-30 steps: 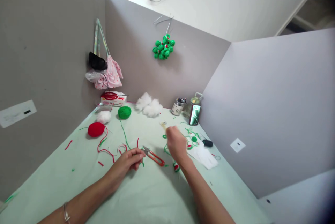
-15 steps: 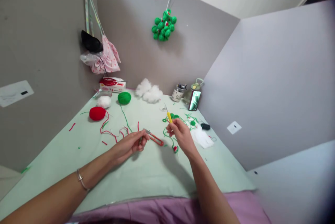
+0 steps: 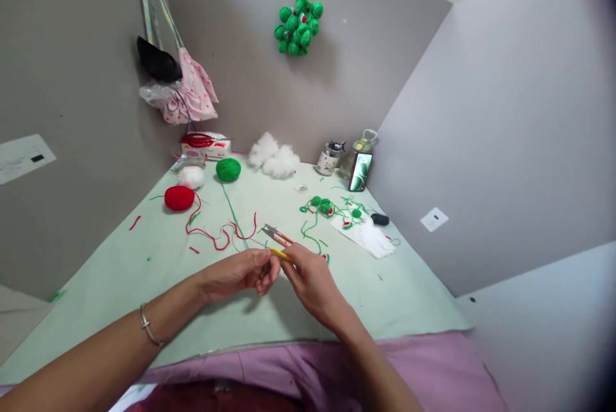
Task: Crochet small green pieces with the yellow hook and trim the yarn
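Observation:
My right hand (image 3: 315,280) grips a yellow-handled crochet hook (image 3: 280,254); its thin metal shaft points left across the fingertips of my left hand (image 3: 243,274). The left fingers are curled and pinched together. What they hold is mostly hidden, with only a hint of dark green between them. Just beyond both hands, orange-handled thread snips (image 3: 279,236) lie on the table with their blades pointing left. A green ball of yarn (image 3: 228,170) trails a strand toward my left hand. Near it are a red ball of yarn (image 3: 179,198) and a white ball of yarn (image 3: 191,177).
Small green crocheted pieces (image 3: 325,206) and loose threads lie at right, near white stuffing (image 3: 368,237). More fluffy stuffing (image 3: 274,156) sits at the back, left of a pen holder (image 3: 328,159) and a propped phone (image 3: 360,172). A green crocheted cluster (image 3: 299,24) hangs on the wall.
My right hand has moved left and down, bringing the upright hook to a near-level position at my left fingertips. The left hand stays pinched. The camera view has shifted slightly.

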Demonstrator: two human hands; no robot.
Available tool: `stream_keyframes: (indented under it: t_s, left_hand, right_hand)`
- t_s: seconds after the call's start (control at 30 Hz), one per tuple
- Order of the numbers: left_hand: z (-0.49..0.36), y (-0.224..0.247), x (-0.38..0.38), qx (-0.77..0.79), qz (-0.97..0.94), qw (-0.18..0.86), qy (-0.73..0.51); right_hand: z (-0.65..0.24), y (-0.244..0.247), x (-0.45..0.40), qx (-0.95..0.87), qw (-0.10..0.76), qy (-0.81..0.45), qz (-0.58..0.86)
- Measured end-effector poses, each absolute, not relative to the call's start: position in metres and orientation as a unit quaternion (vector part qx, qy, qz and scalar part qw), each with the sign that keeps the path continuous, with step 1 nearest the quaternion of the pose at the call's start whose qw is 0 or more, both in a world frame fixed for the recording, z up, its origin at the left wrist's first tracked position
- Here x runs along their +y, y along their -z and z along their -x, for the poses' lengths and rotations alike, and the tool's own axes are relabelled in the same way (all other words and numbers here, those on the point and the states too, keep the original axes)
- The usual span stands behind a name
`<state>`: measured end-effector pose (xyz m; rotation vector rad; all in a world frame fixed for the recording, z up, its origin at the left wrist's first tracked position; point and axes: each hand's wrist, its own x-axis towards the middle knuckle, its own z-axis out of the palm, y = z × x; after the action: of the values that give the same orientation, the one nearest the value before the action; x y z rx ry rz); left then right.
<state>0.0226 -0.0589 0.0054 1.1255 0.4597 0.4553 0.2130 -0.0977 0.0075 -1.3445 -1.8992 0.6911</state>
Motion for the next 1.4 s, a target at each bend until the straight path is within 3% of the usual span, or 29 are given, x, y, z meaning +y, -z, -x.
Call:
stream_keyframes:
  t_s: [0.23,0.57,0.77,1.0,1.23,1.4]
  left_hand:
    - [-0.024,-0.004,-0.060,0.258,-0.551,0.767,-0.204]
    - [-0.039,0.001,-0.106,0.366,-0.395,0.735,-0.411]
    - [-0.015,-0.006,-0.093,0.379,-0.467,0.705,-0.376]
    - [0.009,-0.018,-0.063,0.408,-0.508,0.632,-0.420]
    - [0.009,-0.005,-0.061,0.427,-0.551,0.606,-0.382]
    - [0.008,0.000,-0.060,0.439,-0.592,0.579,-0.348]
  right_hand:
    - [-0.234,-0.018,-0.110,-0.618,0.435,-0.379,0.534]
    - [-0.198,0.000,-0.159,-0.554,0.416,-0.529,0.490]
    - [-0.211,-0.009,-0.158,-0.576,0.361,-0.539,0.497]
    - [-0.219,-0.009,-0.165,-0.636,0.250,-0.556,0.473]
    - [-0.231,-0.003,-0.161,-0.635,0.302,-0.496,0.511]
    - [-0.233,-0.003,-0.158,-0.666,0.260,-0.465,0.522]
